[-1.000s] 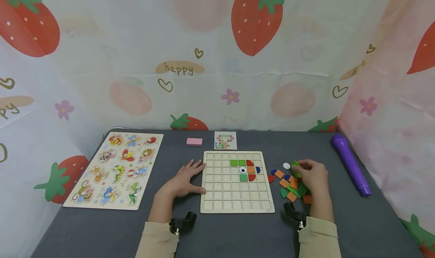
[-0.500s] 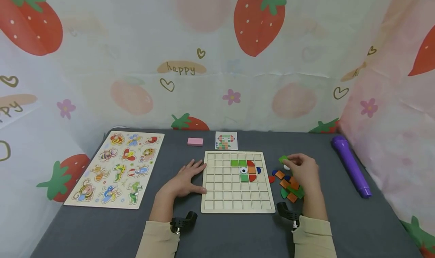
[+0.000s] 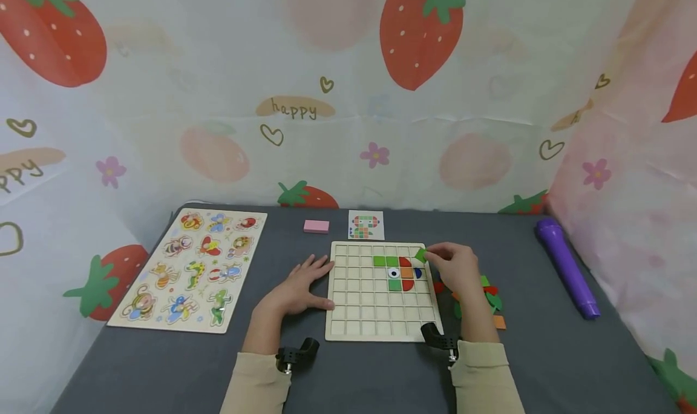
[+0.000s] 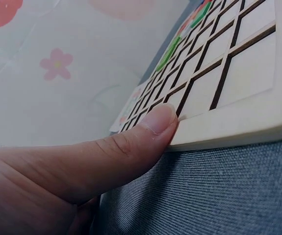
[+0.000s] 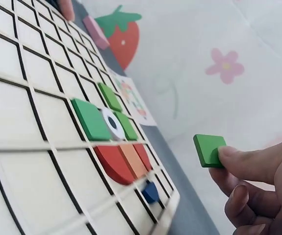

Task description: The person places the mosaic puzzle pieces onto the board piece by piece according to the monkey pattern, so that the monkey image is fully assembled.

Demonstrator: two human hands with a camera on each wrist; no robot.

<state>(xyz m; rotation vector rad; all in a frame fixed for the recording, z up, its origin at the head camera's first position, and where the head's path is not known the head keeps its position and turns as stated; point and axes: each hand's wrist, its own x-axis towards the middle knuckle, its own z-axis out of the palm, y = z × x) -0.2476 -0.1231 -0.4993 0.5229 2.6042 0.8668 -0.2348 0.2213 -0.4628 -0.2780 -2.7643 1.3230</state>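
Note:
A pale wooden grid board (image 3: 359, 317) lies flat on the table. Its upper right cells hold green squares (image 5: 89, 120), red rounded pieces (image 5: 114, 164), an orange square (image 5: 132, 160), a blue piece (image 5: 150, 192) and a white eye disc (image 5: 112, 123). My right hand (image 3: 456, 272) pinches a green square tile (image 5: 209, 150) between thumb and finger, raised at the board's upper right edge. On the left side, my left hand (image 3: 294, 290) rests with spread fingers, its thumb (image 4: 126, 152) touching the board's edge.
Loose coloured pieces (image 3: 494, 302) lie right of the board, partly behind my right forearm. A pattern card (image 3: 366, 225) and a pink block (image 3: 316, 226) sit behind the board. An insect puzzle board (image 3: 190, 269) is at left, a purple microphone (image 3: 567, 269) at right.
My right hand has lifted the green square from the loose pieces and carried it left to the board's upper right edge. My left hand stays against the board.

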